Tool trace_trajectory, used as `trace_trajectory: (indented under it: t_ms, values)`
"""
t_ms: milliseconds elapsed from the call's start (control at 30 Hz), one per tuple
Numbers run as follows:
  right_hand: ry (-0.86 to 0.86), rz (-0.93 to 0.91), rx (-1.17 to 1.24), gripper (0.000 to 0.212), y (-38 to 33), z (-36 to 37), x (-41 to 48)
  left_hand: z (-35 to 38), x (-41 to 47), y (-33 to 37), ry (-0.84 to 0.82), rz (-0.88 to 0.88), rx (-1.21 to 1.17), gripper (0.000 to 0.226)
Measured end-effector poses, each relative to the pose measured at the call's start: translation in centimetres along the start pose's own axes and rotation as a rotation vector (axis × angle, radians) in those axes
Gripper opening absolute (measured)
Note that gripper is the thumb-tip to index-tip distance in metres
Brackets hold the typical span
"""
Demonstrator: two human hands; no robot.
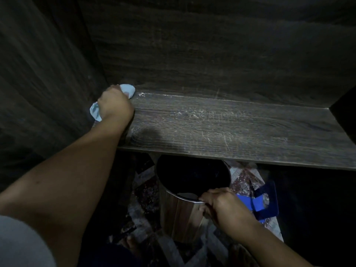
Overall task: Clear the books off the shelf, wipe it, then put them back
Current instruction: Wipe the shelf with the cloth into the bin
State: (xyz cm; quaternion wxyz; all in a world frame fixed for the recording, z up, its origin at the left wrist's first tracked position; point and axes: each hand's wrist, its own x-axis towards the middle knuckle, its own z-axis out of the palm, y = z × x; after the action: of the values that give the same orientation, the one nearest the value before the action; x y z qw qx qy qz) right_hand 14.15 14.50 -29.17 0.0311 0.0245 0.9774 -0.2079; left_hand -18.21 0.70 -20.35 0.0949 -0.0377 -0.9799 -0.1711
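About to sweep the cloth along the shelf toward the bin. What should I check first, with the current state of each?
1. Books off the shelf: ok, none on the visible board.
2. Cloth gripped: ok, left hand holds it at the back left corner.
3. Bin held: ok, right hand grips its rim.
4. Bin mouth below the front edge: ok, partly under it.
5. Board clean: not ok, pale dust across it.
6. Room inside the bin: cannot tell, too dark.
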Motion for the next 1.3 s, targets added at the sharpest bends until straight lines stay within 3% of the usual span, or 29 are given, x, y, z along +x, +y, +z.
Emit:
trace_trajectory:
  t_ms: [233, 400, 567, 733, 900, 1000, 1100, 1300]
  values:
    - [0.01, -0.009, 0.02, 0.009, -0.5, -0.1, 0.3, 0.0, -4.8, 0.0, 0.074, 0.254, -0.138, 0.039]
    - [0.027, -0.006, 0.044, 0.011, -1.0, -0.4, 0.3, -1.8, -3.3, -1.1, 0.286, 0.195, -0.115, 0.04]
    - [0.002, -0.007, 0.033, 0.006, -0.9, -0.5, 0.5, 0.1, -4.3, -2.7, 0.116, 0.096, -0.082, 0.051]
    - [-0.026, -0.006, 0.018, 0.01, -0.6, -0.1, 0.1, 0.4, -6.0, -1.7, 0.077, -0.001, -0.121, 0.059]
    - [-0.035, -0.002, 0.037, 0.005, -0.5, 0.0, 0.2, 0.0, -5.2, 0.2, 0.14, 0.192, -0.357, 0.058]
    - [-0.043, 0.008, 0.034, 0.012, -0.3, 0.3, 0.3, -0.1, -1.3, -0.7, 0.193, 0.176, -0.188, 0.064]
    - [-0.013, 0.004, 0.05, 0.007, -0.3, 0.0, 0.4, 0.5, 0.0, -0.9, 0.088, 0.19, -0.013, 0.062]
    - [0.028, 0.012, 0.052, 0.004, -0.3, 0.2, 0.4, 0.9, 1.7, 0.3, -0.037, -0.017, 0.004, 0.041]
